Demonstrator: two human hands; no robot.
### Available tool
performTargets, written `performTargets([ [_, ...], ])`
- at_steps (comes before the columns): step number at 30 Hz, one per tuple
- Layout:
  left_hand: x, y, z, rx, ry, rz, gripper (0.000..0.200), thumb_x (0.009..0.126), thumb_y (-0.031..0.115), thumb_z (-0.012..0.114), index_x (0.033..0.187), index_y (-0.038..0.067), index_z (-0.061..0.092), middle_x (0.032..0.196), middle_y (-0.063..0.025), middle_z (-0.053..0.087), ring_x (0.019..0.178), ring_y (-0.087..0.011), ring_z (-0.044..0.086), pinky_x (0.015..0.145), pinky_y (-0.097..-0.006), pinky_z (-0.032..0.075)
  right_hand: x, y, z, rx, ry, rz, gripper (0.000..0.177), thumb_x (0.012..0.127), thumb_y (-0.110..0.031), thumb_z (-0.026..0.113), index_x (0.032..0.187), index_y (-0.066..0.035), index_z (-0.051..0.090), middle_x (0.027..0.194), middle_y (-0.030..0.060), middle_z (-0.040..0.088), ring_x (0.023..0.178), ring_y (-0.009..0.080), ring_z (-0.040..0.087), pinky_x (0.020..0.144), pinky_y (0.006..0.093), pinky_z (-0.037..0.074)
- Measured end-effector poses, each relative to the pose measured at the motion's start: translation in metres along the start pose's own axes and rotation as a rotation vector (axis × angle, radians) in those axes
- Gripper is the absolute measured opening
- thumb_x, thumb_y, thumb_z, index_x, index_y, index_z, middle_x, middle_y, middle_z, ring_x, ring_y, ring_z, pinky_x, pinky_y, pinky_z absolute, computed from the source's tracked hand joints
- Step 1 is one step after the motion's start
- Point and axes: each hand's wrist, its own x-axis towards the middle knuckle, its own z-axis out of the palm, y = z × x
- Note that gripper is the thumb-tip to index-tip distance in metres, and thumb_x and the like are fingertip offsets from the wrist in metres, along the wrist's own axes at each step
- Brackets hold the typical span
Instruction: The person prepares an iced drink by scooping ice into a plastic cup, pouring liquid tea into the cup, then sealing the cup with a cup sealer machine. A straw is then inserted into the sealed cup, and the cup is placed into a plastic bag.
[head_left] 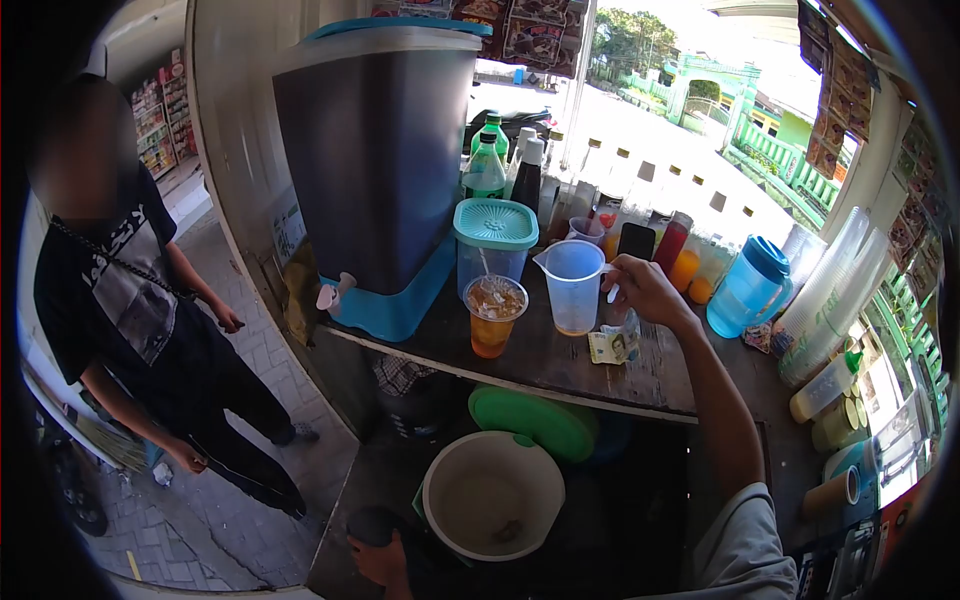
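My right hand [645,288] is closed at the handle of a clear plastic measuring jug [574,290], which stands on the dark wooden counter with a little amber liquid at its bottom. Left of the jug is a plastic cup of iced tea [495,318] with a straw in it. A banknote [612,346] lies on the counter just below the jug. Behind the cup stands a clear canister with a teal lid [495,224]. Low in the view, my left hand [380,560] is closed against a dark rounded thing that I cannot make out.
A large drink dispenser [375,160] stands at the counter's left. Several bottles [640,195], a blue pitcher [750,288] and stacked plastic cups [830,295] line the window side. A pale bucket [493,495] and green lid [530,422] are below. A person [150,300] stands at left.
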Motion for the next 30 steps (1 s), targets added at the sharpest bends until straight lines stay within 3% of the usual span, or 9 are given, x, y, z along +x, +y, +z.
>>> performTargets([
  [7,0.001,-0.005,0.007,0.012,0.027,-0.004,0.100,0.060,0.049,0.077,0.136,0.004,0.032,0.118,-0.0183,0.050,0.108,-0.0344,0.055,0.092,-0.0450,0.045,-0.004,0.023,0.043,0.218,0.112,0.130,0.019,0.090,-0.008,0.054,0.098,0.008,0.053,0.080,0.0158,0.066,0.066,0.0194,0.068,0.057,0.0318,0.054],
  [11,-0.004,-0.002,-0.002,-0.025,-0.008,0.056,0.098,0.061,0.050,0.076,0.135,0.002,0.033,0.122,-0.0209,0.047,0.114,-0.0352,0.050,0.096,-0.0457,0.041,-0.047,-0.004,0.058,-0.038,0.540,-0.044,0.034,0.088,-0.008,0.056,0.117,0.006,0.048,0.105,0.0276,0.060,0.091,0.0485,0.058,0.079,0.0470,0.047],
  [15,-0.002,-0.017,0.025,0.168,0.265,0.446,0.088,0.067,0.037,0.074,0.134,-0.001,0.032,0.127,-0.0256,0.042,0.120,-0.0378,0.041,0.100,-0.0460,0.035,-0.154,-0.012,0.131,0.174,0.856,-0.245,0.007,0.088,0.000,0.053,0.095,-0.002,0.056,0.072,0.0075,0.053,0.053,0.0131,0.051,0.047,0.0243,0.040],
  [17,-0.017,-0.012,0.024,0.099,0.191,0.928,0.079,0.072,0.023,0.071,0.133,-0.005,0.031,0.130,-0.0296,0.037,0.124,-0.0402,0.035,0.104,-0.0470,0.029,-0.221,0.014,0.190,0.183,0.608,-0.127,0.012,0.084,-0.001,0.058,0.096,0.000,0.055,0.076,0.0101,0.054,0.055,0.0190,0.054,0.051,0.0298,0.045],
  [19,-0.040,-0.007,0.044,-0.070,-0.041,0.982,0.077,0.073,0.016,0.069,0.134,-0.007,0.028,0.130,-0.0306,0.036,0.123,-0.0452,0.034,0.104,-0.0472,0.030,-0.268,0.058,0.236,0.176,0.464,-0.010,0.016,0.083,-0.002,0.060,0.097,0.001,0.055,0.081,0.0129,0.055,0.060,0.0217,0.056,0.054,0.0323,0.047],
  [21,-0.075,-0.015,0.081,-0.317,-0.275,0.746,0.074,0.077,0.024,0.070,0.134,-0.007,0.034,0.131,-0.0294,0.039,0.125,-0.0443,0.034,0.105,-0.0424,0.029,-0.289,0.099,0.255,0.233,0.529,0.432,0.036,0.078,-0.009,0.068,0.110,0.002,0.054,0.104,0.0216,0.052,0.087,0.0334,0.058,0.075,0.0415,0.049],
  [23,-0.116,-0.026,0.126,-0.466,-0.812,0.362,0.073,0.082,0.034,0.068,0.133,-0.008,0.037,0.137,-0.0221,0.040,0.129,-0.0335,0.036,0.106,-0.0357,0.027,-0.265,0.152,0.236,-0.115,0.741,0.389,0.058,0.074,-0.022,0.075,0.122,-0.002,0.049,0.122,0.0266,0.043,0.107,0.0410,0.049,0.092,0.0473,0.040],
  [25,-0.116,-0.031,0.155,-0.225,-1.037,0.099,0.070,0.084,0.044,0.064,0.131,-0.004,0.045,0.136,-0.0175,0.046,0.128,-0.0251,0.040,0.104,-0.0310,0.028,-0.230,0.196,0.235,-0.151,0.723,0.344,0.073,0.070,-0.041,0.076,0.127,-0.005,0.046,0.127,0.0254,0.044,0.113,0.0425,0.046,0.100,0.0483,0.033],
  [30,-0.076,-0.092,0.276,-0.462,-0.984,0.322,0.065,0.088,0.044,0.059,0.129,-0.004,0.046,0.131,-0.0182,0.050,0.124,-0.0263,0.045,0.103,-0.0316,0.031,-0.159,0.232,0.238,-0.124,0.112,0.241,0.088,0.068,-0.061,0.070,0.130,-0.005,0.044,0.130,0.0203,0.046,0.123,0.0363,0.042,0.105,0.0451,0.031],
])
